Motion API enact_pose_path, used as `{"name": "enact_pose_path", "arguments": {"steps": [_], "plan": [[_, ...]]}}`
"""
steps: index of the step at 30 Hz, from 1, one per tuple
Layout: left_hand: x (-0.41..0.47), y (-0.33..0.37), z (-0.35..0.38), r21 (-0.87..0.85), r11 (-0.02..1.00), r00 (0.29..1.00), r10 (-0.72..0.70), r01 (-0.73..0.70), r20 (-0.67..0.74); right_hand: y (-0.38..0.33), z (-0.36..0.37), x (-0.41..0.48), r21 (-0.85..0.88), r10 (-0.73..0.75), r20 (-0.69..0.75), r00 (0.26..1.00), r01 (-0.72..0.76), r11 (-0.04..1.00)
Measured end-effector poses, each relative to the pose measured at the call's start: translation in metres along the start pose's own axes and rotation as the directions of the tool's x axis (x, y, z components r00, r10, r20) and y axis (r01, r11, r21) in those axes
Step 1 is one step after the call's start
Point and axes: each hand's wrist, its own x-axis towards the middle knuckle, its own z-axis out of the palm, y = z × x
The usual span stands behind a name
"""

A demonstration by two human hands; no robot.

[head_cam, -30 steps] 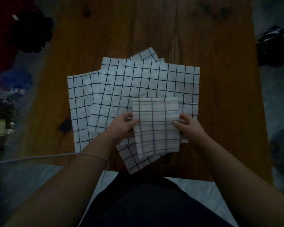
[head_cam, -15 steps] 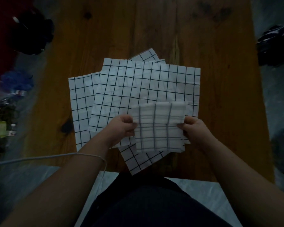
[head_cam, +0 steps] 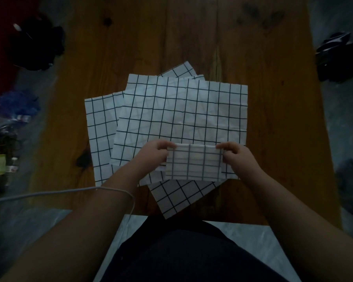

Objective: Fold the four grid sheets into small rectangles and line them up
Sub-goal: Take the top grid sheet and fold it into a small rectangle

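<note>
A folded grid sheet [head_cam: 194, 163], white with dark lines, is held as a small rectangle just above the table. My left hand [head_cam: 153, 154] pinches its upper left corner and my right hand [head_cam: 235, 156] pinches its upper right corner. Under it lies a pile of unfolded grid sheets: the top sheet [head_cam: 181, 110] spreads wide, a second sheet [head_cam: 100, 127] sticks out at the left, and a third sheet [head_cam: 177, 196] pokes out toward me at an angle, with its far corner showing behind the pile.
The wooden table [head_cam: 192, 33] runs away from me, bare at its far half. A white cable [head_cam: 49, 193] crosses my left wrist. Dark objects [head_cam: 35, 41] lie on the floor at the left, and more dark objects [head_cam: 338, 55] at the right.
The held sheet was a taller rectangle; its top half has come down toward me, leaving it half as tall. Both hands moved from its sides up to its top corners.
</note>
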Motion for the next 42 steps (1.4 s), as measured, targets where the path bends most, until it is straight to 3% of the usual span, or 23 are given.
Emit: {"name": "enact_pose_path", "arguments": {"steps": [2,5,8,10,12,16,24,32,36,42], "plan": [[0.002,0.001,0.000,0.161,0.986,0.998,0.046,-0.038,-0.049,-0.002,0.004,0.003,-0.075,-0.048,-0.061,0.997,0.043,0.996],[0.000,0.004,0.006,0.440,0.893,0.972,0.177,-0.092,-0.155,-0.010,0.014,0.001,-0.394,-0.253,-0.165,0.953,0.171,0.903],[-0.006,0.002,0.022,0.726,0.668,0.899,0.405,-0.164,-0.169,-0.014,0.035,-0.011,-0.696,-0.404,-0.039,0.914,0.265,0.667],[-0.007,-0.001,0.041,0.787,0.576,0.905,0.421,-0.220,-0.055,-0.014,0.055,-0.013,-0.802,-0.393,0.091,0.915,0.301,0.515],[-0.001,-0.008,0.059,0.839,0.494,0.933,0.356,-0.230,0.046,-0.008,0.072,-0.007,-0.840,-0.303,0.174,0.937,0.302,0.451],[0.016,-0.021,0.072,0.881,0.435,0.970,0.227,-0.184,0.090,0.008,0.085,0.008,-0.859,-0.245,0.190,0.951,0.282,0.427],[0.019,-0.045,0.053,0.901,0.412,0.980,0.186,-0.137,0.064,0.036,0.057,0.007,-0.881,-0.230,0.149,0.962,0.235,0.410],[0.010,-0.053,0.043,0.882,0.441,0.969,0.239,-0.165,0.061,0.032,0.045,0.001,-0.867,-0.232,0.076,0.970,0.180,0.466],[0.016,-0.040,0.061,0.873,0.410,0.936,0.327,-0.265,0.130,0.022,0.066,0.003,-0.851,-0.310,0.169,0.935,0.298,0.433],[0.029,-0.052,0.080,0.883,0.399,0.946,0.297,-0.248,0.132,0.024,0.075,0.011,-0.869,-0.259,0.215,0.942,0.306,0.389]]}}
